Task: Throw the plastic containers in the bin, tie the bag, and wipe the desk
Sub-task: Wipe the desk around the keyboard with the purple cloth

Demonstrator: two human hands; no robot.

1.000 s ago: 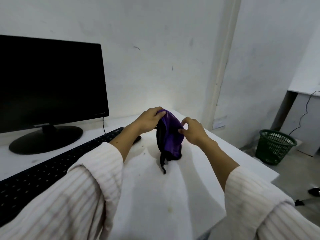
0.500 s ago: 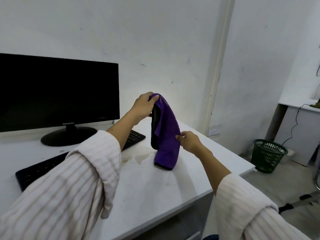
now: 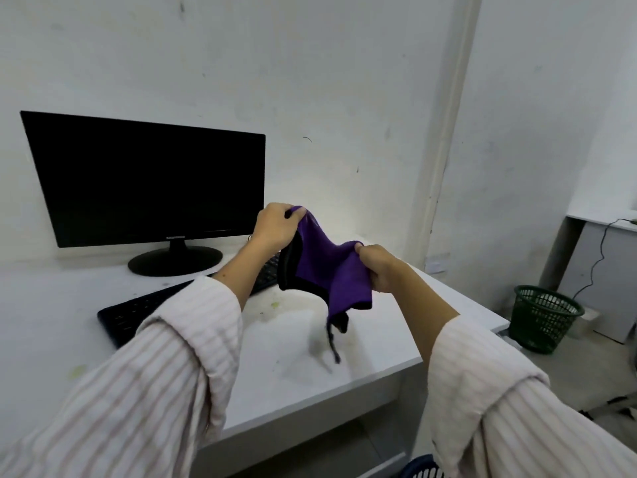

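Cloth point(image 3: 331, 270) (soft, purple) now spread btwn hands point(image 3: 324, 246)

1. Monitor point(image 3: 148, 181): small pale brand lettering sits centred on the lower bezel, too small and blurred to read with certainty
2. Keyboard point(image 3: 193, 300): key legends illegible
3. No other readable text, numbers or signs
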